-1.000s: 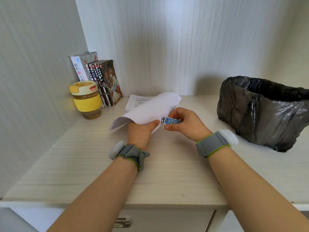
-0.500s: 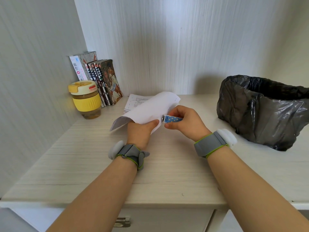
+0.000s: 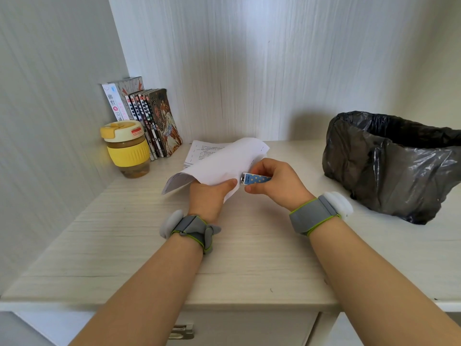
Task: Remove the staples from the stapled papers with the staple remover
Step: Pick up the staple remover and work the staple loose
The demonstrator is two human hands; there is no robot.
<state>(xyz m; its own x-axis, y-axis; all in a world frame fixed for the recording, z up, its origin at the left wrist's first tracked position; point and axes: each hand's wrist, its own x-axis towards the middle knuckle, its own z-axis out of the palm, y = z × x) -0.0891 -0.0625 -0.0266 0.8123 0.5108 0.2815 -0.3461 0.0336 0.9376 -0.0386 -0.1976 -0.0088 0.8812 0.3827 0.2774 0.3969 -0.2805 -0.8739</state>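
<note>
Stapled papers (image 3: pixel 219 163), white and curled, pinched by left hand (image 3: pixel 208 196); right hand (image 3: pixel 277 183) grips blue dotted staple remover (image 3: pixel 255 179).

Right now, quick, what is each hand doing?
Left hand: closed on the curled stapled papers, thumb on top.
Right hand: fingers closed on the blue dotted staple remover, its metal tip at the paper's edge.

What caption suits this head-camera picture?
Left hand holds stapled papers; right hand brings the staple remover to their edge.
</note>
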